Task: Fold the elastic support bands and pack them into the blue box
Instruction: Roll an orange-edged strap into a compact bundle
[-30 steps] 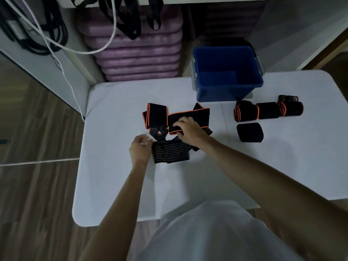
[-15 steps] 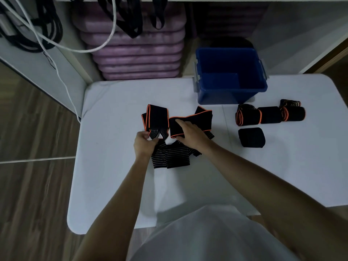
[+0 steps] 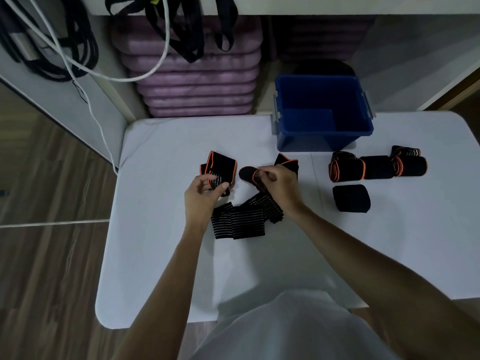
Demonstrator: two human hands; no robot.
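Elastic support band [image 3: 244,216], black with orange edges and thin pale stripes, lies partly unrolled in the middle of the white surface [image 3: 161,255], and both hands work on it. The left hand [image 3: 201,197] has its fingers [image 3: 207,179] curled, and the thumb pinches the striped part of the band against them, below a folded black section with an orange rim. The right hand [image 3: 279,188] has its fingers [image 3: 267,174] bent around the other end of the band, where the black cloth makes a small round loop just beside the knuckles. Between and below the two hands the striped part of the band rests flat on the surface in several folds. To the right, well apart from the hands, three rolled bands [image 3: 378,166] lie in a row touching each other, and one folded black band [image 3: 351,198] lies just in front of them. The blue box [image 3: 323,141] stands at the far edge of the surface, behind the rolled bands, with its top open. Behind the surface a stack of purple cushions [image 3: 194,81] is seen, with black straps [image 3: 187,29] and a white cable [image 3: 104,74] hanging in front of it. The floor [image 3: 46,255] at the left is brown wood.
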